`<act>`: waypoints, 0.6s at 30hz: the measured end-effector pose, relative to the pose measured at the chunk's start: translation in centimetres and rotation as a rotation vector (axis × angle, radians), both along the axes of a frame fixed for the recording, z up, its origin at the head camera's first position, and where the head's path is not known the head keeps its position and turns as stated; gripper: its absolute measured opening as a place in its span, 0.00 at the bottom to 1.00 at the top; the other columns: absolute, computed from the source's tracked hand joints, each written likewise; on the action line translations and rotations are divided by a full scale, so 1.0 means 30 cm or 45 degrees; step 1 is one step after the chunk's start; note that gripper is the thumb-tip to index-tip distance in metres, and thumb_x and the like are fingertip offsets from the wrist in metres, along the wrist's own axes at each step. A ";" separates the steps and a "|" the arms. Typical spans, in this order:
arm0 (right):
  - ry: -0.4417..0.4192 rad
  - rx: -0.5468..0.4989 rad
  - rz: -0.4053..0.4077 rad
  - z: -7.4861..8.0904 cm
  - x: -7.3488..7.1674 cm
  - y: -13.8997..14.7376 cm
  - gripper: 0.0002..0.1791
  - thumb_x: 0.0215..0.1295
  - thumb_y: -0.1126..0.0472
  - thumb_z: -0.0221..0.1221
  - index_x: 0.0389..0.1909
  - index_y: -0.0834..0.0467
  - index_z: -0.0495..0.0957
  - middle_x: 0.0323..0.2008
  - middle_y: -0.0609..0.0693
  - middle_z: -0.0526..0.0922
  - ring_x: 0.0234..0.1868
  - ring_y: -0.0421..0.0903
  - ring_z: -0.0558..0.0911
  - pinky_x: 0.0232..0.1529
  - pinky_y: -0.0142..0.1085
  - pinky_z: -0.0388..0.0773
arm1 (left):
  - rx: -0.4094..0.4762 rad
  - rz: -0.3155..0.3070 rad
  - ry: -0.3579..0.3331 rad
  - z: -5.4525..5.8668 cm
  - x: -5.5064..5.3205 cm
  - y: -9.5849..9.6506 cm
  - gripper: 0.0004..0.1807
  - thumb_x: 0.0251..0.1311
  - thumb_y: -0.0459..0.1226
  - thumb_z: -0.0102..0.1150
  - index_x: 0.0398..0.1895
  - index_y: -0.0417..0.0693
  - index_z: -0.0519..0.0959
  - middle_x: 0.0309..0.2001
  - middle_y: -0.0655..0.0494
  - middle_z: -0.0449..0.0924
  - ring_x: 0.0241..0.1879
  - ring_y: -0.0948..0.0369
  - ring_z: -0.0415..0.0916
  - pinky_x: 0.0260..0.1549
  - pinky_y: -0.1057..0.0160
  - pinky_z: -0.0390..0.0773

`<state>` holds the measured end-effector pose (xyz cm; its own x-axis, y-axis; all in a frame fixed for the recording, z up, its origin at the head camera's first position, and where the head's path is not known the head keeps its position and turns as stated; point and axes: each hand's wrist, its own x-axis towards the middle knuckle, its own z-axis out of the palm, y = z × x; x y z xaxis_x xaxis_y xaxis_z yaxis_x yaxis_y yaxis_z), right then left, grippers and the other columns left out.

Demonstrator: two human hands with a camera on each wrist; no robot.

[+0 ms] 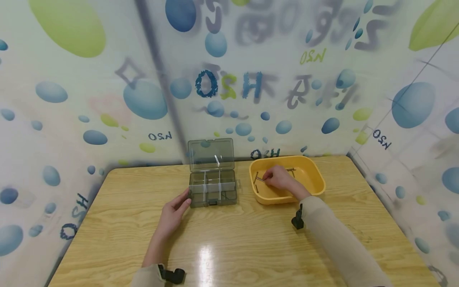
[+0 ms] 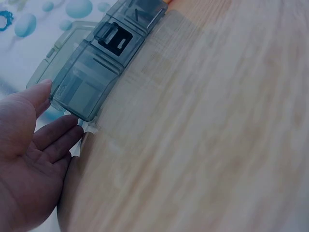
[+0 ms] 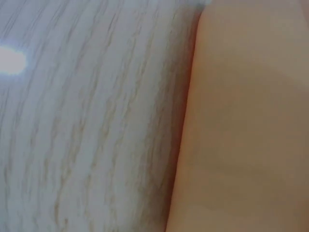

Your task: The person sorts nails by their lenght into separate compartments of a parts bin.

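A grey see-through compartment box (image 1: pixel 213 198) stands on the table with its lid (image 1: pixel 210 155) raised at the back. At its left side is my left hand (image 1: pixel 172 213), thumb and fingers extended and touching the near left corner; the left wrist view shows this hand (image 2: pixel 29 150) beside the box's end (image 2: pixel 84 92). Inside the yellow tray (image 1: pixel 272 200), my right hand (image 1: pixel 281 178) pinches a small metal screw (image 1: pixel 260 179) at its fingertips. Several more screws (image 1: pixel 256 188) lie around it on the tray floor. A dark thin piece (image 1: pixel 224 195) rests in the box's front right compartment.
Both the box and the tray sit on a wood-grain table (image 1: pixel 229 235), near its back edge. A patterned wall covering (image 1: pixel 229 111) rises right behind them. In the right wrist view, the tray's outer wall (image 3: pixel 241 121) fills the right side, hiding the hand.
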<state>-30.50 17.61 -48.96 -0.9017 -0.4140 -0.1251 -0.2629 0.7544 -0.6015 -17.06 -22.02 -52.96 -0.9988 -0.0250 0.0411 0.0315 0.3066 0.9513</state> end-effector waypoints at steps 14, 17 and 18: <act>-0.040 -0.142 -0.105 0.044 0.024 -0.007 0.10 0.68 0.66 0.64 0.46 0.65 0.87 0.43 0.54 0.87 0.40 0.48 0.81 0.44 0.41 0.81 | -0.028 0.000 0.007 0.005 0.005 0.002 0.26 0.76 0.40 0.58 0.72 0.41 0.72 0.71 0.47 0.70 0.72 0.53 0.64 0.57 0.81 0.67; -0.022 -0.165 -0.123 0.052 0.032 -0.001 0.11 0.69 0.65 0.64 0.47 0.64 0.87 0.44 0.54 0.87 0.42 0.49 0.81 0.46 0.43 0.81 | -0.028 0.001 0.009 0.007 0.006 0.003 0.26 0.76 0.41 0.58 0.72 0.41 0.72 0.71 0.48 0.70 0.72 0.53 0.64 0.57 0.81 0.67; -0.008 -0.172 -0.119 0.054 0.033 0.003 0.11 0.70 0.65 0.63 0.47 0.65 0.87 0.43 0.55 0.87 0.42 0.50 0.82 0.46 0.44 0.81 | -0.025 -0.002 0.012 0.007 0.005 0.005 0.26 0.76 0.41 0.58 0.72 0.42 0.72 0.71 0.48 0.71 0.72 0.53 0.64 0.57 0.81 0.67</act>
<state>-29.52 17.70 -47.34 -0.9365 -0.3414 -0.0798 -0.1909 0.6874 -0.7008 -16.90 -21.87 -52.77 -0.9984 -0.0229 0.0509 0.0407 0.3252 0.9448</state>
